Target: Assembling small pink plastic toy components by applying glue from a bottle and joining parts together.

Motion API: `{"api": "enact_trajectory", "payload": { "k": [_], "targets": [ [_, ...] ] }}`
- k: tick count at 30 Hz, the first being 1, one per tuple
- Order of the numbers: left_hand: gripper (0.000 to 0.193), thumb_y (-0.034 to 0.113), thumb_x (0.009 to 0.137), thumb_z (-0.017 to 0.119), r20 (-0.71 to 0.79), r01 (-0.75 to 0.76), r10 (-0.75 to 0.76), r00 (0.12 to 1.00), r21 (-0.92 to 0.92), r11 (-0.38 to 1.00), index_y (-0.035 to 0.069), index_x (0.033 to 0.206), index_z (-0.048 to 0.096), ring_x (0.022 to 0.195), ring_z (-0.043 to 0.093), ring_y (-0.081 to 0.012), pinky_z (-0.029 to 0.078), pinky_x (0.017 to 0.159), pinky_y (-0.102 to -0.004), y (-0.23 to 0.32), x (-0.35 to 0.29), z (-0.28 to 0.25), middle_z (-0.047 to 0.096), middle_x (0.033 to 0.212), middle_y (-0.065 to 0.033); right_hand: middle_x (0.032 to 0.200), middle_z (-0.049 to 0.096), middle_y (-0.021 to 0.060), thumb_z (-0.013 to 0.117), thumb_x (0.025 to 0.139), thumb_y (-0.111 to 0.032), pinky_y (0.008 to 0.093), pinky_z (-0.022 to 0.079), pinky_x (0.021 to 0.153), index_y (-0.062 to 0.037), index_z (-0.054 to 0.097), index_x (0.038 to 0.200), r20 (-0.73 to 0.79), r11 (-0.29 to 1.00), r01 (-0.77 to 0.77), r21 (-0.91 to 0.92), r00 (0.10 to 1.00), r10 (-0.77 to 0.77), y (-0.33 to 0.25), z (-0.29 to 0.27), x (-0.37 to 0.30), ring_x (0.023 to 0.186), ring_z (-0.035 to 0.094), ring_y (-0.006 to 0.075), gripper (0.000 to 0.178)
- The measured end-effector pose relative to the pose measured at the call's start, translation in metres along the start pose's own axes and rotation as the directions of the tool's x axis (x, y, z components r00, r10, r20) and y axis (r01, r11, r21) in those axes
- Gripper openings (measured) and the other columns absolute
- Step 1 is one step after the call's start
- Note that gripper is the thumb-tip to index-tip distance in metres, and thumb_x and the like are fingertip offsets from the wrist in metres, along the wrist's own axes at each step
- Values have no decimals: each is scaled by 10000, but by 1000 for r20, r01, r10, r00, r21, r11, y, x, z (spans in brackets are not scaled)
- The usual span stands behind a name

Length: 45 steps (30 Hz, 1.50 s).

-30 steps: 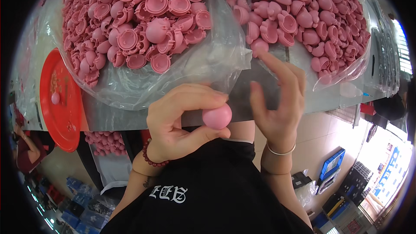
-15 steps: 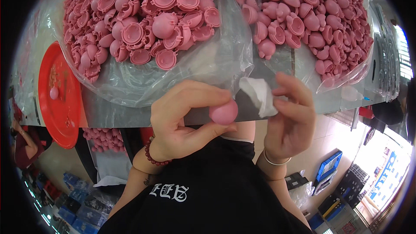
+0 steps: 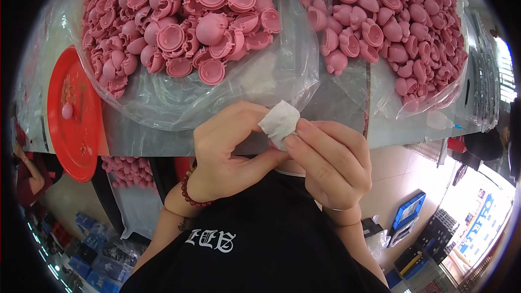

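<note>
My left hand (image 3: pixel 225 144) pinches a small pink ball (image 3: pixel 270 144) between thumb and fingers in front of my chest. Most of the ball is hidden behind a crumpled white cloth or tissue (image 3: pixel 280 121). With thumb and fingers, my right hand (image 3: pixel 337 165) holds that cloth against the ball, the two hands almost meeting. Beyond them lies a large heap of pink plastic half-shells (image 3: pixel 210 28) with small tabs. Another heap of pink rounded pieces (image 3: pixel 401 32) spreads to the right.
Clear plastic sheeting (image 3: pixel 179 103) lies under the heaps on the grey table (image 3: pixel 347 133). A red tray (image 3: pixel 84 152) at the left edge carries one pink ball (image 3: pixel 67 110). Below the table edge, more pink balls (image 3: pixel 130 172) fill a container. Another person's arm (image 3: pixel 32 168) shows far left.
My right hand has moved left, bringing the white cloth onto the pink ball and covering most of it. My left hand keeps its pinch in nearly the same place.
</note>
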<state>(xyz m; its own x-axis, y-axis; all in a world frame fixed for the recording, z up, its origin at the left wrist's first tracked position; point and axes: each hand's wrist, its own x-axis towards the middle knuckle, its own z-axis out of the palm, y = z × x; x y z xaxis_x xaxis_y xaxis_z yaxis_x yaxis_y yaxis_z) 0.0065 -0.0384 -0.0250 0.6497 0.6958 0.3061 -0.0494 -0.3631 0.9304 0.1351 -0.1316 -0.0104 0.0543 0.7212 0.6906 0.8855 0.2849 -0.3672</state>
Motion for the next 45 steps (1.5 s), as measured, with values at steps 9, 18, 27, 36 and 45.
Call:
{"api": "enact_trajectory", "payload": {
  "k": [9, 18, 27, 36, 45],
  "targets": [
    [440, 23, 558, 784, 72, -3, 31, 997, -360, 933, -16, 927, 547, 779, 588, -182, 470, 706, -276, -5, -5, -7, 588, 902, -166, 829, 608, 94, 614, 565, 41, 285, 477, 605, 0, 631, 827, 68, 991, -126, 35, 990, 123, 12, 5, -9, 716, 559, 215, 266],
    [446, 48, 557, 789, 74, 28, 5, 997, -437, 899, -8, 923, 541, 757, 597, -202, 494, 696, -312, -1, -4, -9, 589, 904, -182, 787, 604, 75, 559, 648, 108, 238, 437, 592, 6, 575, 784, -119, 860, -472, -194, 881, 458, 22, -5, -15, 667, 553, 170, 170],
    [245, 229, 693, 699, 154, -233, 235, 960, -32, 972, 59, 841, 603, 730, 552, -199, 480, 712, -363, 13, -9, -49, 528, 798, -78, 985, 545, 186, 554, 682, 44, 309, 450, 716, 44, 466, 958, -27, 865, -499, 55, 865, 501, 1, 16, -3, 825, 552, 239, 290],
    [184, 96, 782, 540, -569, 505, 59, 820, 768, 394, 20, 948, 563, 817, 557, -236, 425, 734, -294, -3, -37, -194, 582, 884, -122, 1048, 468, 190, 612, 688, -49, 350, 428, 806, 56, 468, 1020, -691, 591, -717, -369, 637, 341, 54, -83, -60, 935, 497, 267, 377],
    [153, 46, 684, 637, -370, 179, 243, 897, 805, 566, 37, 836, 613, 761, 578, -230, 445, 688, -307, 15, 6, -133, 604, 797, -96, 1094, 465, 167, 662, 728, -149, 311, 418, 820, 24, 368, 1179, -756, 530, -842, -101, 411, 509, 135, -138, -98, 979, 482, 234, 565]
  ]
}}
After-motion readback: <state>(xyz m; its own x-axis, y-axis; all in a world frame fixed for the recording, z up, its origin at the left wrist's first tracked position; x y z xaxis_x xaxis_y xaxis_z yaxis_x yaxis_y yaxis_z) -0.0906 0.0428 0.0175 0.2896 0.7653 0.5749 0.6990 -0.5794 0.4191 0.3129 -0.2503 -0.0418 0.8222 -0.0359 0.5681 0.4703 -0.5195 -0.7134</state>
